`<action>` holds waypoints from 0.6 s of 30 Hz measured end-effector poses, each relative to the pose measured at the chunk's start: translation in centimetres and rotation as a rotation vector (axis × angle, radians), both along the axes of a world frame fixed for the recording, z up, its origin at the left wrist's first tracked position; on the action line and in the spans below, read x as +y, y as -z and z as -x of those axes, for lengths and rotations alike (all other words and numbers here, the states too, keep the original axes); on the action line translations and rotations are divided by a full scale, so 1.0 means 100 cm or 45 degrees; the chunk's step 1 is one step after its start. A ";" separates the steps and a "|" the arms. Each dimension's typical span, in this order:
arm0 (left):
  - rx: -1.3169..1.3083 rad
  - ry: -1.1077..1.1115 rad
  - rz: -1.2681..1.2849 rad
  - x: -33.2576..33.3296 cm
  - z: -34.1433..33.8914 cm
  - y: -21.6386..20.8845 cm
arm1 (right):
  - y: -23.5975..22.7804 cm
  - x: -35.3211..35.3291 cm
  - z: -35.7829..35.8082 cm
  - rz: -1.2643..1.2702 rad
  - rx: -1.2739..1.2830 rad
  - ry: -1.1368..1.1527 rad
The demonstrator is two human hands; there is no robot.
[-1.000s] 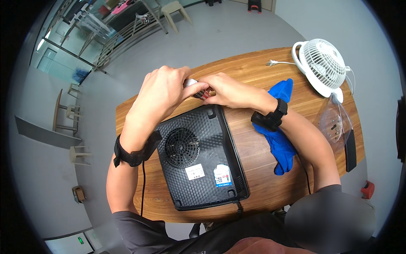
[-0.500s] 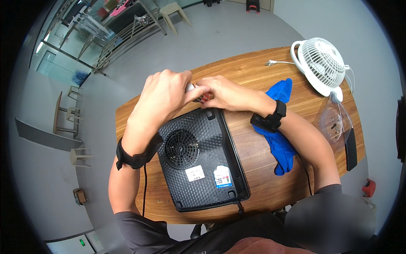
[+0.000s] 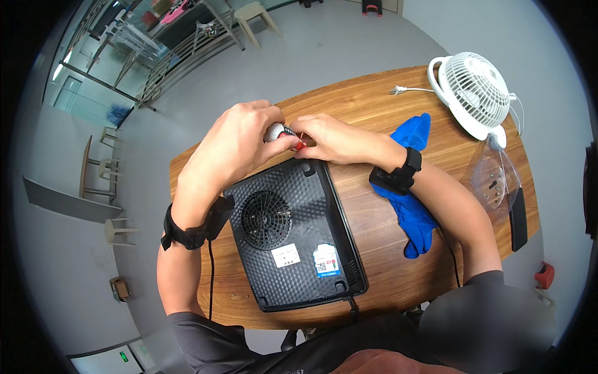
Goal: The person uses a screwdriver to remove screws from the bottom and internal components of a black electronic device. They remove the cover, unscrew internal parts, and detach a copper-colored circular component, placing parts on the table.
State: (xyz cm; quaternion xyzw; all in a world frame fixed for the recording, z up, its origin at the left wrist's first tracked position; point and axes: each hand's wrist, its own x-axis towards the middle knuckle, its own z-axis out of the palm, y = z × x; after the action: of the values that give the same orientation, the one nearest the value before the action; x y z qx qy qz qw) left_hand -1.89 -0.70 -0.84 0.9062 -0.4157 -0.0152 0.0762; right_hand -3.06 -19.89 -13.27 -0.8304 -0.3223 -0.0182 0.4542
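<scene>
My left hand (image 3: 243, 134) is closed around a small white and black bottle-like thing with a red end (image 3: 278, 132). At that red end my right hand (image 3: 327, 137) pinches with its thumb and fingers. Whether the right fingers hold the end itself or a separate small piece cannot be made out. Both hands are just beyond the far edge of a black induction cooker (image 3: 299, 212), which lies underside up. On its underside show a round fan grille, corner feet and two stickers.
A blue cloth or glove (image 3: 414, 218) lies under my right forearm on the wooden table (image 3: 380, 240). A white fan (image 3: 476, 93) with its plug stands at the far right. Nearer are a clear bag with small metal parts (image 3: 492, 184) and a black bar (image 3: 518, 221).
My left hand has shifted slightly left and turned, exposing more of the bottle-like thing's white body and its red end. The right hand has barely moved.
</scene>
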 end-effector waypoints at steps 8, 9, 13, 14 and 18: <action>0.000 0.022 0.121 -0.001 -0.001 -0.004 | -0.007 -0.002 0.000 -0.096 0.041 -0.023; 0.002 0.017 0.114 -0.001 -0.002 -0.004 | -0.006 -0.002 0.000 -0.096 0.039 -0.021; 0.025 -0.014 0.109 -0.001 0.000 -0.007 | -0.007 -0.002 0.000 -0.088 0.019 -0.002; 0.001 0.000 0.114 0.001 0.000 -0.007 | -0.008 -0.001 0.000 -0.084 0.012 0.000; -0.046 0.022 0.133 0.005 0.002 -0.011 | -0.008 0.003 -0.002 -0.067 -0.074 -0.013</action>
State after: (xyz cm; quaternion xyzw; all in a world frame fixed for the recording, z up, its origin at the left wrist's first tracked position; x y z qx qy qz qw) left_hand -2.04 -0.16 0.24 0.8975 -0.4250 0.0223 0.1158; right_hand -2.84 -19.64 -12.47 -0.8156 -0.3390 -0.0484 0.4664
